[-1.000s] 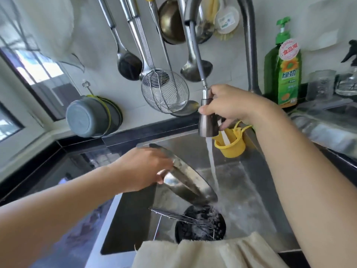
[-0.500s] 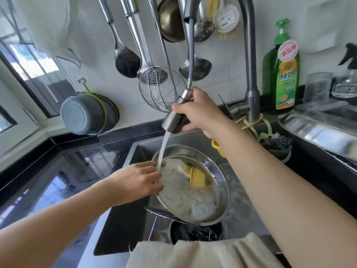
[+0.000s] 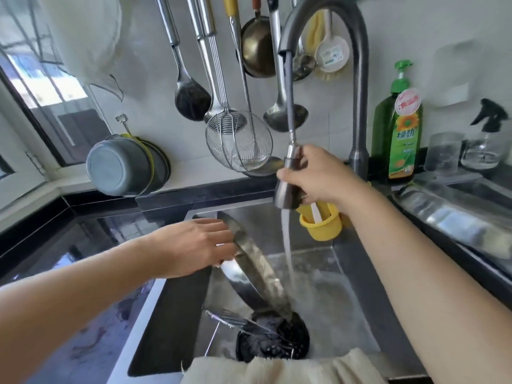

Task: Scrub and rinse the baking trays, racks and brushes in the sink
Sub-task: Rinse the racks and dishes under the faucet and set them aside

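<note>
My left hand (image 3: pixel 198 245) grips the upper rim of a round steel tray (image 3: pixel 255 270), which stands nearly on edge in the sink (image 3: pixel 357 300) with its lower edge near the black drain strainer (image 3: pixel 273 342). My right hand (image 3: pixel 318 177) holds the pull-out spray head (image 3: pixel 288 187) on its hose, above and to the right of the tray. Water streams straight down beside the tray's right face onto the sink floor. A wire rack (image 3: pixel 238 321) lies low in the sink, in front of the tray.
A yellow cup with a white brush handle (image 3: pixel 320 223) hangs on the sink's back wall. The faucet neck (image 3: pixel 360 106) rises behind my right hand. Ladles and a wire skimmer (image 3: pixel 238 139) hang above. Dish soap bottle (image 3: pixel 399 134) stands at right. A cream towel (image 3: pixel 282 370) drapes the front edge.
The tray faced up under the spray half a second ago; it is now tipped onto its edge. The spray head swung right and now points straight down.
</note>
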The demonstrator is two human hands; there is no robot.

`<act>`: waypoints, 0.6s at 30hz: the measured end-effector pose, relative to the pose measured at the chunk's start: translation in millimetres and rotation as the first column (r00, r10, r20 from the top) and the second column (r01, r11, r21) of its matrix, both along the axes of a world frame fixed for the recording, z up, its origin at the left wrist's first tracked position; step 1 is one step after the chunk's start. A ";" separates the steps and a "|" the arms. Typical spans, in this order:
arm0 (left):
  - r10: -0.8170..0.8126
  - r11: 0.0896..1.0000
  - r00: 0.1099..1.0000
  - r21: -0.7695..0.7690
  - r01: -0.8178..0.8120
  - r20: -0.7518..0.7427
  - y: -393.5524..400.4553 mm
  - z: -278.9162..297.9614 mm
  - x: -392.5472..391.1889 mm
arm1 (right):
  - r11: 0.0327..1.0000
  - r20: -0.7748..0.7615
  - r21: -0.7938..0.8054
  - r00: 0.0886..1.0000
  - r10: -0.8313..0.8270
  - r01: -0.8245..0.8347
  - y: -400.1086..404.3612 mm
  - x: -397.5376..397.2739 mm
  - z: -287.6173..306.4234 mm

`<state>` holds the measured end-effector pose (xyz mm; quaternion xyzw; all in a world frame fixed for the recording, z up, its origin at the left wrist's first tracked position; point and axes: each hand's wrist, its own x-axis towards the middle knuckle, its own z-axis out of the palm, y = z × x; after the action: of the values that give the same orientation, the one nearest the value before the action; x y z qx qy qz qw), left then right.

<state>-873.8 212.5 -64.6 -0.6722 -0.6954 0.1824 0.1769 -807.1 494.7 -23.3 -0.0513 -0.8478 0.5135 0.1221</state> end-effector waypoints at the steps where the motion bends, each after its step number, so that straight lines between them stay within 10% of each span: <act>1: 0.040 0.999 0.999 -0.016 -0.039 0.033 3.8 10.2 1.3 | 0.995 0.081 0.001 0.992 0.100 -0.101 5.4 1.6 2.2; 6: 0.365 0.893 0.754 0.022 -0.449 0.547 21.7 64.9 22.1 | 0.789 0.358 0.549 0.931 0.078 -0.277 50.3 -32.5 10.4; 9: 0.313 0.776 0.430 0.033 -0.629 0.847 26.9 80.9 26.1 | 0.298 0.203 0.938 0.978 -0.052 -0.179 67.0 -58.0 -10.7; 12: 0.311 0.657 0.285 0.011 -0.753 0.907 25.7 80.4 17.5 | -0.151 0.173 0.971 0.980 -0.093 -0.186 84.7 -81.9 -30.5; 18: 0.522 0.362 0.241 0.044 -0.931 0.818 37.2 84.9 -9.4 | -0.196 0.110 0.968 0.965 -0.237 -0.158 94.7 -87.4 -11.6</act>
<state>-883.2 249.7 20.3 -0.1718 -0.9599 -0.2193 -0.0307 -894.5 589.4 -34.9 -0.0303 -0.9372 -0.3466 0.0233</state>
